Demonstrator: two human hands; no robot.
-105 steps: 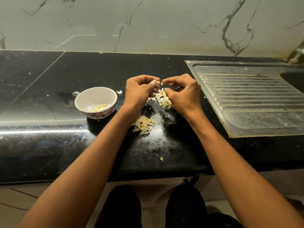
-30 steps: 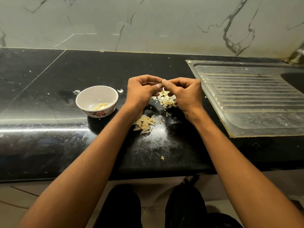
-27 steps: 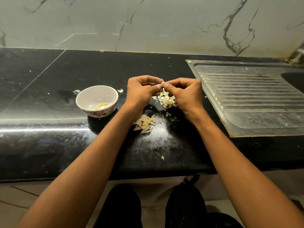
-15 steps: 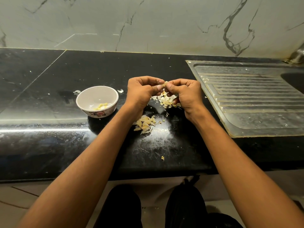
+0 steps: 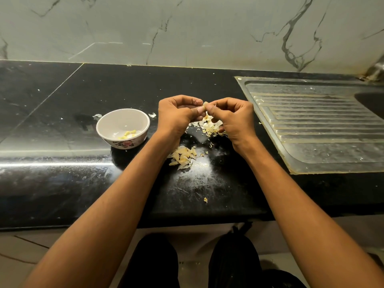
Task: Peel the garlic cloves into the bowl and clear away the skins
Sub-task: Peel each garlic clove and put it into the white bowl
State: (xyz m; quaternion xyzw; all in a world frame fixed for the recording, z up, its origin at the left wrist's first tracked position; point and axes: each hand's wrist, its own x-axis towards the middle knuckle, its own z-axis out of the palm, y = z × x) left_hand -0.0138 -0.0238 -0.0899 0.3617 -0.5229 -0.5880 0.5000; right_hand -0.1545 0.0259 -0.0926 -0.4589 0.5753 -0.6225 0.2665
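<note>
Above the black counter (image 5: 62, 183), my left hand (image 5: 176, 115) and my right hand (image 5: 232, 119) meet fingertip to fingertip, both pinching one small garlic clove (image 5: 205, 104). Beneath the hands lies a heap of pale papery skins (image 5: 209, 126). Nearer to me, a pile of unpeeled cloves (image 5: 184, 156) sits by my left forearm. A white bowl (image 5: 104, 126) with a flower pattern stands to the left and holds a few yellow peeled cloves (image 5: 127, 134).
A steel sink drainboard (image 5: 315, 129) fills the counter's right side, with the basin at the far right edge. Stray skin bits lie by the bowl (image 5: 152, 115) and near the front edge (image 5: 205, 200). A marble wall (image 5: 187, 28) backs the counter.
Both hands stay together over the skin heap, shifting only slightly while working the clove. The skin heap has spread a little; the bowl and clove pile have not moved.
</note>
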